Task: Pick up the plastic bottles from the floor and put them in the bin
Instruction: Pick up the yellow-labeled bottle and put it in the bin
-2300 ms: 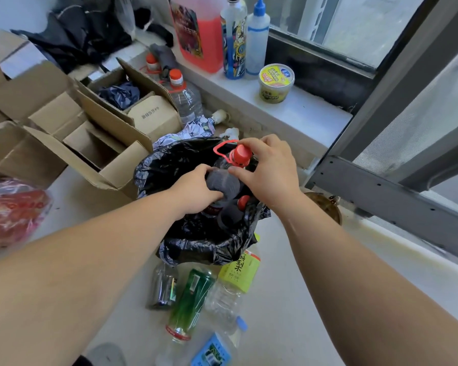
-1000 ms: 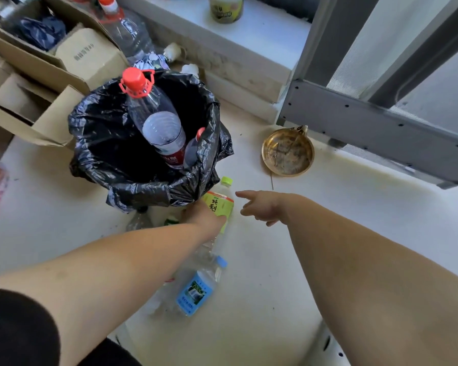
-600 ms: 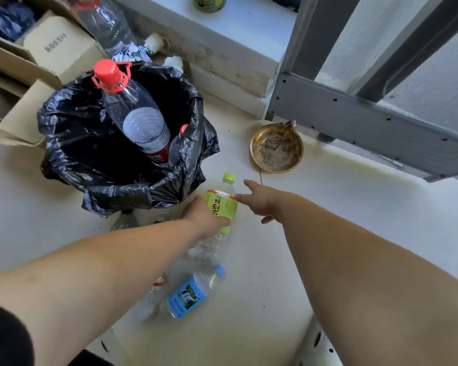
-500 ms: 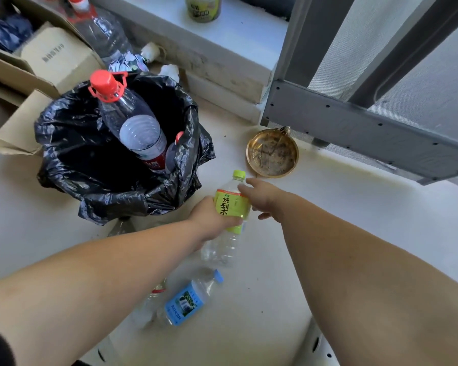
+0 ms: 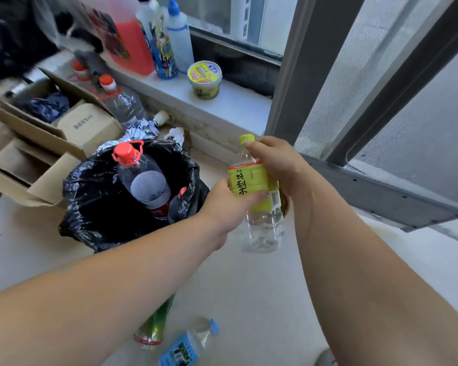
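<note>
Foreground: 2 bottles, one green [image 5: 155,324] and one blue-labelled [image 5: 187,348], lie on the floor [image 5: 249,299]. Centre: left hand [image 5: 226,204] and right hand [image 5: 276,165] both clasp the upright yellow-labelled bottle [image 5: 254,191], raised just right of the bin [image 5: 90,207]. Inside the bin: 2 red-capped bottles [image 5: 143,178].

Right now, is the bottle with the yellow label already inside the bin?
No, the bottle with the yellow label is held upright in both hands, the left hand and the right hand, beside the bin.
</note>
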